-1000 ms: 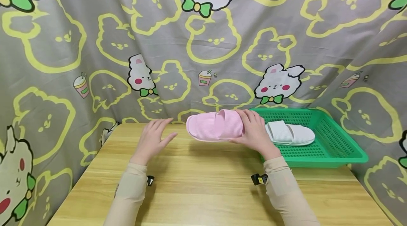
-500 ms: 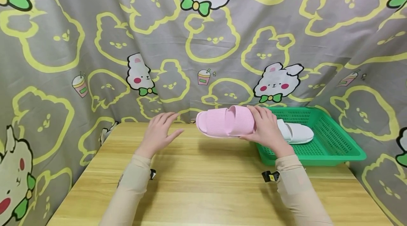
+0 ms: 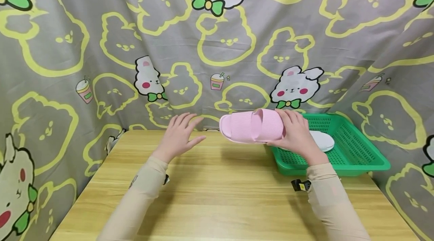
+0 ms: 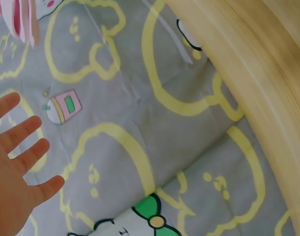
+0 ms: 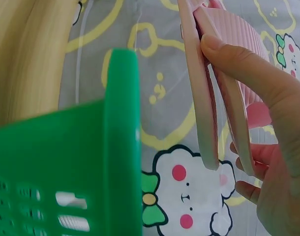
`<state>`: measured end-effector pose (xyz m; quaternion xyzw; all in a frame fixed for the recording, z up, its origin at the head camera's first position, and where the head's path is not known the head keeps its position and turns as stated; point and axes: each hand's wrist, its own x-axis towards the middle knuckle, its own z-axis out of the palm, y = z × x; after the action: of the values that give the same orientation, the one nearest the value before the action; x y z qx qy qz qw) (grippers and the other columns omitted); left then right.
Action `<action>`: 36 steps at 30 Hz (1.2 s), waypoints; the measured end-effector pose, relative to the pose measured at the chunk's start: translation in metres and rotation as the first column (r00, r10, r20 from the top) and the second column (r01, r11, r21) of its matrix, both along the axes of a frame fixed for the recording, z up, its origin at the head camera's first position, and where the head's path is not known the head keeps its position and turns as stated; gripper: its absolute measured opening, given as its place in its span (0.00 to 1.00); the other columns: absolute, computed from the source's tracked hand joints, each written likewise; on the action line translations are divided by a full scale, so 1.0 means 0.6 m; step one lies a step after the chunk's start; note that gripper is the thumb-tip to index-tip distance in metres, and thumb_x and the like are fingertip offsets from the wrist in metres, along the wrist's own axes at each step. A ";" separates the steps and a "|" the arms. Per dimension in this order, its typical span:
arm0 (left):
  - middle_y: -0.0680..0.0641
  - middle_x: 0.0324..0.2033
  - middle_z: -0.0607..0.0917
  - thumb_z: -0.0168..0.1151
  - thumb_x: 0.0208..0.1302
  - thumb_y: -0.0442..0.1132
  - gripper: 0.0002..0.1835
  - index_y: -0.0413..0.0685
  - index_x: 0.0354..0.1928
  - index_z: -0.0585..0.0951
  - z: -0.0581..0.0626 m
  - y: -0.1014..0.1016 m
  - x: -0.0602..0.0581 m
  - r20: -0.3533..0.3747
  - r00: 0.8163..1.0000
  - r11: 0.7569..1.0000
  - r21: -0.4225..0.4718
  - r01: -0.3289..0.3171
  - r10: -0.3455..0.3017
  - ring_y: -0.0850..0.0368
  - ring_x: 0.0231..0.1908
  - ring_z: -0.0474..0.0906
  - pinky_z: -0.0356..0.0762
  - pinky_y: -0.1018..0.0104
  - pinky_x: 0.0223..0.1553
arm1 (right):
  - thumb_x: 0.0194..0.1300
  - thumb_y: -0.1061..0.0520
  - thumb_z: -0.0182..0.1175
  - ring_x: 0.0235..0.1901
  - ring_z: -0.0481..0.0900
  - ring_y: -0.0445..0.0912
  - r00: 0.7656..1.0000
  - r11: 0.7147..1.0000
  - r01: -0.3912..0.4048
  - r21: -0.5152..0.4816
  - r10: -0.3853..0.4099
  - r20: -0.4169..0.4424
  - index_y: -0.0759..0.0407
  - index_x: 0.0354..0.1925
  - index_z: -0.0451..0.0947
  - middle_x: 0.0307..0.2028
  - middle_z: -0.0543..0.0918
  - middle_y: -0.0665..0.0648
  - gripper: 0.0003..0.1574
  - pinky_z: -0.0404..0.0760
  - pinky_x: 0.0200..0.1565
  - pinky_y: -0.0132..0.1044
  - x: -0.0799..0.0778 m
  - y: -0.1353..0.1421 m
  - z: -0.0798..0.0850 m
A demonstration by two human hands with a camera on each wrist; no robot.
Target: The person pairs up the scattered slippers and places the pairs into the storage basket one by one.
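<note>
My right hand holds a pair of pink slippers above the table, gripping them at one end. In the right wrist view the two slippers stand close together with a narrow gap between their soles, the thumb on one side and the fingers on the other. The head view shows the ribbed straps of the nearer slipper. To the left of the pair, my left hand is raised, its fingers spread and touching nothing; the left wrist view shows the same hand apart from the slippers.
A green plastic basket stands at the table's back right. White slippers lie in it, partly hidden by my right hand. A patterned grey curtain hangs behind. Black wrist straps show at the forearms.
My right hand has carried the pink slippers to the right and slightly up, now covering more of the white slippers. My left hand has also moved right and slightly up.
</note>
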<state>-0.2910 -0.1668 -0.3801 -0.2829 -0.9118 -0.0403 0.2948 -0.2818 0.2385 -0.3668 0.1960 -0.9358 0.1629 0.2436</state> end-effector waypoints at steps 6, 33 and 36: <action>0.44 0.67 0.70 0.52 0.64 0.68 0.37 0.59 0.70 0.67 0.006 0.017 0.001 0.023 1.000 0.998 -0.066 0.004 -0.003 0.44 0.69 0.62 0.59 0.40 0.68 | 0.32 0.36 0.81 0.62 0.59 0.63 1.000 1.000 0.002 0.010 -0.002 -0.006 0.53 0.68 0.60 0.63 0.67 0.65 0.68 0.58 0.56 0.64 -0.001 0.020 0.003; 0.47 0.70 0.67 0.50 0.64 0.69 0.38 0.64 0.72 0.63 -0.001 0.096 -0.024 0.013 0.995 0.980 -0.176 0.096 -0.095 0.45 0.72 0.59 0.55 0.36 0.70 | 0.33 0.40 0.82 0.62 0.56 0.66 0.996 0.996 0.085 0.038 -0.086 0.023 0.55 0.68 0.59 0.63 0.65 0.69 0.68 0.56 0.57 0.67 0.031 0.105 0.034; 0.47 0.69 0.69 0.51 0.64 0.69 0.38 0.64 0.72 0.64 -0.003 0.108 -0.027 -0.021 0.994 0.979 -0.174 0.103 -0.108 0.45 0.71 0.60 0.56 0.36 0.69 | 0.33 0.41 0.82 0.62 0.56 0.67 0.995 0.994 0.098 0.045 -0.099 0.015 0.56 0.69 0.59 0.63 0.65 0.69 0.69 0.56 0.56 0.67 0.035 0.116 0.037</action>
<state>-0.3074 -0.1018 -0.3821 -0.3559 -0.8910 0.0275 0.2804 -0.2608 0.3080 -0.3443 0.1535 -0.9497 0.1319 0.2388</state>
